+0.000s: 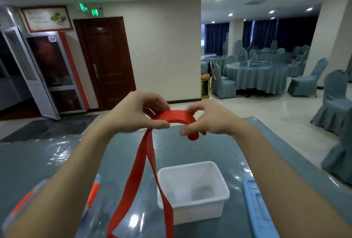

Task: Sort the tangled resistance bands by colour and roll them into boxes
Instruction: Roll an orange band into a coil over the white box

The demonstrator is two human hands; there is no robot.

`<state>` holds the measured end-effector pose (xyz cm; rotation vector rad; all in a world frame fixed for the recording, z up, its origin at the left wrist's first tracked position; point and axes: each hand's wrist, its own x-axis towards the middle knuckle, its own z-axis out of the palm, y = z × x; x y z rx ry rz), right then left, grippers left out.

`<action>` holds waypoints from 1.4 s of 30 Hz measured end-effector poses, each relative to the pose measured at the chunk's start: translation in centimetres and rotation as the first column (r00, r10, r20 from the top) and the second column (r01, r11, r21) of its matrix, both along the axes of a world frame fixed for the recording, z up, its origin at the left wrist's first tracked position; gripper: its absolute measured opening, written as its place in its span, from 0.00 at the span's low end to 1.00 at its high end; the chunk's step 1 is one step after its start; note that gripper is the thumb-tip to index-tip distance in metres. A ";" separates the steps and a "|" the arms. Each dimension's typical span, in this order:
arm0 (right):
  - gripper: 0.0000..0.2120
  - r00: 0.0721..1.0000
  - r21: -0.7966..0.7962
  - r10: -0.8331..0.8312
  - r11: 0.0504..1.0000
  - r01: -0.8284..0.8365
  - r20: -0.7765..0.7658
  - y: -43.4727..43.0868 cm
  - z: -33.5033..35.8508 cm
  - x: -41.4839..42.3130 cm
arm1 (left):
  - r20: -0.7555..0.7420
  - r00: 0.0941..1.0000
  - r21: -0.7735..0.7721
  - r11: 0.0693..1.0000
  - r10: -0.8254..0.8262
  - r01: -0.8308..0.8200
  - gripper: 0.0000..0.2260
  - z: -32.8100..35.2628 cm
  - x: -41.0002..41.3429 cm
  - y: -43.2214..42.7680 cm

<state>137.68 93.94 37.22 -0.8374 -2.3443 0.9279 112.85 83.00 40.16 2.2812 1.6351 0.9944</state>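
Two tails of the red resistance band (173, 117) hung past a white box (198, 213) on our plastic-covered teal table (200, 148), as we pinched its arched upper part between left hand (137, 113) and right hand (205, 121), both raised above the surface. Behind stood a dark wooden door (106, 60) and banquet tables (257, 78) draped in blue-grey cloth.

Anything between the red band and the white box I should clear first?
Nothing visible. The box is open and empty; the left hand and right hand grip the band above it. Only the band's own loose tails hang across the box's left corner.
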 end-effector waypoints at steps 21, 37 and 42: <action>0.08 0.492 -0.614 -0.381 0.602 -0.511 -0.783 -6.2 -12.3 -2.5 | 0.555 0.830 0.005 0.998 0.049 -0.061 0.19 -12.6 4.4 -3.1; 0.23 0.881 -0.438 -0.174 0.898 -0.041 -0.440 -6.6 -14.9 -4.3 | 0.237 0.963 -0.002 0.991 0.128 -0.132 0.15 -11.5 0.0 -3.2; 0.24 0.996 0.111 -0.083 0.990 0.087 -0.033 -5.7 -13.5 -4.4 | -0.310 0.947 -0.113 0.986 0.083 -0.124 0.11 -9.9 0.5 -3.2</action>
